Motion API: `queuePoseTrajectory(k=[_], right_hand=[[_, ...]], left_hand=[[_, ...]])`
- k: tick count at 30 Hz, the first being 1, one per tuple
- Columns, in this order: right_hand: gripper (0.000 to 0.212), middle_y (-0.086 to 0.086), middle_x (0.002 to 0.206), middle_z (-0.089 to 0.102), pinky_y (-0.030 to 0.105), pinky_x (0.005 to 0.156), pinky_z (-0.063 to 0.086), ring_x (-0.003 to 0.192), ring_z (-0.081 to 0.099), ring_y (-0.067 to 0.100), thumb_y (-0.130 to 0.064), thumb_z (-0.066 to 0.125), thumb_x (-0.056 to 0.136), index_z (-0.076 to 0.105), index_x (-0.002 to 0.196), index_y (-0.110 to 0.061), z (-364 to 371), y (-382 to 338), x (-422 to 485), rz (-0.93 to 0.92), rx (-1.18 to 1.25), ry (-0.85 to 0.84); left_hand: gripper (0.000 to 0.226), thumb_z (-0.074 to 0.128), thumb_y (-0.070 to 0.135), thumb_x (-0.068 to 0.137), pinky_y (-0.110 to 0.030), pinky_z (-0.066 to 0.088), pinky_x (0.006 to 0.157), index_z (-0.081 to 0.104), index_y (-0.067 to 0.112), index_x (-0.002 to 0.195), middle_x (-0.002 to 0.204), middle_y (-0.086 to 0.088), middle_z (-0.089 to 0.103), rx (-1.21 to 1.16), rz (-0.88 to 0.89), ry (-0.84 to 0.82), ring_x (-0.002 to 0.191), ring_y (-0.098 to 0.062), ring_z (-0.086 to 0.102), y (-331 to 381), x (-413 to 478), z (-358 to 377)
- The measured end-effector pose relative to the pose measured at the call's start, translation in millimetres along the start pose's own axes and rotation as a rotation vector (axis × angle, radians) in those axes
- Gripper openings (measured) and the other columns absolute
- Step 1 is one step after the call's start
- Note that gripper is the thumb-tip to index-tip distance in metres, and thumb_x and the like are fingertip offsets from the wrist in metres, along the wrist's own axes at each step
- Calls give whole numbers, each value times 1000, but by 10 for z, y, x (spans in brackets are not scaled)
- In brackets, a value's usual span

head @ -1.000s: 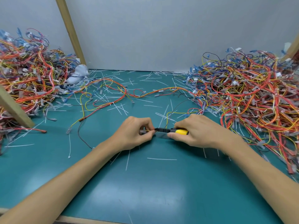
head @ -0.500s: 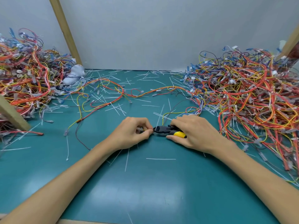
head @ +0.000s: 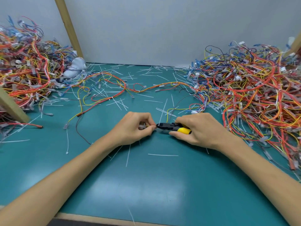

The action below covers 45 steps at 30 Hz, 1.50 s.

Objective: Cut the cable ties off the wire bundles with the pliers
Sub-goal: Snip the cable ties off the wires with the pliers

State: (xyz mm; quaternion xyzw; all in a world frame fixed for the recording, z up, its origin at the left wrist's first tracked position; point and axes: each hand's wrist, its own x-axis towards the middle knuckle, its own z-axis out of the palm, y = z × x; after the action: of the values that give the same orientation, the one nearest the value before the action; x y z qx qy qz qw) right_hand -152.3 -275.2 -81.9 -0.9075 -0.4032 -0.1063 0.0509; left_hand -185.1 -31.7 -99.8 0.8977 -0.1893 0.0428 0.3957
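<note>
Yellow-handled pliers (head: 169,126) sit clenched in my right grip (head: 202,130), centre frame. My left grip (head: 132,130) pinches a wire (head: 150,126) at their tip.

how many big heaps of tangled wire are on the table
2. The left heap lies at the far left, the right heap along the right side. Both run out of frame, so more may be hidden.

Left grip (head: 135,128), right grip (head: 198,129) curled, close

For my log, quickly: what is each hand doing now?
Left hand: pinches a yellow wire.
Right hand: grips the pliers.
</note>
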Motion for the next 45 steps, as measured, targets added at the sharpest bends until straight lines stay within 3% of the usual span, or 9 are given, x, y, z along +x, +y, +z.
queuePoseTrajectory(k=[5, 9, 15, 21, 24, 28, 31, 41, 45], right_hand=[[45, -5, 57, 47, 34, 56, 29, 60, 41, 20, -70, 36, 87, 47, 71, -29, -85, 39, 69, 7, 44, -78], [55, -6, 51, 39, 34, 54, 23, 53, 37, 13, -72, 33, 85, 58, 73, -25, -124, 65, 74, 5, 48, -104], [36, -10, 69, 52, 32, 56, 28, 69, 45, 16, -71, 36, 86, 39, 76, -37, -55, 19, -25, 38, 57, -50], [38, -8, 87, 55, 28, 66, 27, 83, 52, 17, -63, 40, 91, 46, 92, -26, 42, 6, -25, -32, 7, 8], [35, -5, 82, 58, 29, 64, 27, 79, 55, 22, -59, 45, 92, 42, 87, -24, 74, 8, -21, -49, 3, 19], [39, -3, 76, 58, 32, 59, 36, 73, 57, 25, -56, 50, 91, 53, 86, -18, 88, 23, -22, -70, -20, 112], [45, 1, 83, 60, 37, 70, 46, 79, 56, 26, -57, 48, 91, 61, 95, -14, 112, 27, -7, -86, -65, 156], [41, 4, 82, 56, 38, 69, 45, 77, 52, 27, -53, 51, 91, 61, 97, -13, 112, 7, 20, -72, -200, 218], [32, 7, 80, 58, 38, 67, 45, 75, 54, 30, -40, 66, 83, 58, 92, -11, 126, -44, 37, -25, -176, 181]], left_hand=[[8, 65, 14, 88, -19, 32, 52, 62, 15, 80, 56, -2, 57, 97, 71, 27, 52, -22, 36, 34, -21, 6], [9, 65, 16, 88, -23, 36, 54, 62, 17, 80, 58, 3, 57, 139, 90, 38, 51, -17, 41, 39, -31, 20], [6, 64, 19, 91, -26, 41, 57, 66, 18, 85, 67, 12, 60, 71, 45, -2, 52, -12, 45, 11, -7, 16], [9, 63, 17, 91, -16, 35, 52, 66, 20, 83, 60, 13, 60, -2, -8, -27, 48, -6, 40, -8, 0, 11], [11, 62, 16, 92, -15, 35, 52, 65, 21, 82, 61, 12, 63, -34, -31, -38, 48, -6, 41, -6, -1, 3], [11, 62, 16, 92, -13, 34, 53, 65, 20, 83, 61, 12, 64, -56, -34, -45, 48, -5, 41, -5, 8, 2], [10, 61, 16, 93, -10, 32, 51, 65, 18, 84, 62, 12, 65, -77, -31, -48, 46, -2, 39, -5, 15, -8], [12, 57, 14, 96, -11, 34, 57, 65, 14, 87, 65, 10, 66, -124, -44, -66, 55, 2, 49, -23, 30, -24], [12, 57, 10, 96, -9, 36, 59, 65, 8, 88, 66, 5, 67, -196, -33, -51, 58, 1, 52, -7, 10, -12]])
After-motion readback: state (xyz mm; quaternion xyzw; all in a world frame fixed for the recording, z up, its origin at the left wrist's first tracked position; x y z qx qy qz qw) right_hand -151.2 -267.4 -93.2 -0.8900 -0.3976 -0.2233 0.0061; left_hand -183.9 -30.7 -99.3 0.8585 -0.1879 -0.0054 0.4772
